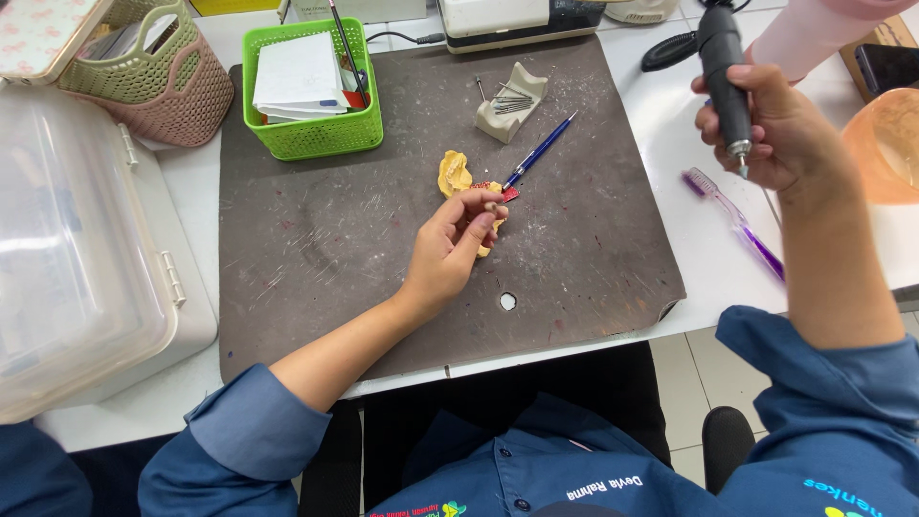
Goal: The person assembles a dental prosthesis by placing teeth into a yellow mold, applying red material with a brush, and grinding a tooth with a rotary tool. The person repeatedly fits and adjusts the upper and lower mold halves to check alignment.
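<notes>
From the head camera: left hand point(458, 239) pinches a yellow dental cast point(493, 218) down on the dark mat point(316, 239), another cast piece point(454, 172) just beside; right hand point(766, 124) grips the rotary handpiece point(725, 81), raised off right. Positioning stage, I'd say; next, bur must meet cast steadily.

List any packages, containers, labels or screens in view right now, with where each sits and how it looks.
Green basket: mat's top left corner, lattice plastic, holding white papers.
Pink-green basket: far left, woven plastic.
Clear lidded box: left edge, large, translucent.
Dark phone-like screen: top right, black, partly cut off.
No readable labels or signs visible.
</notes>
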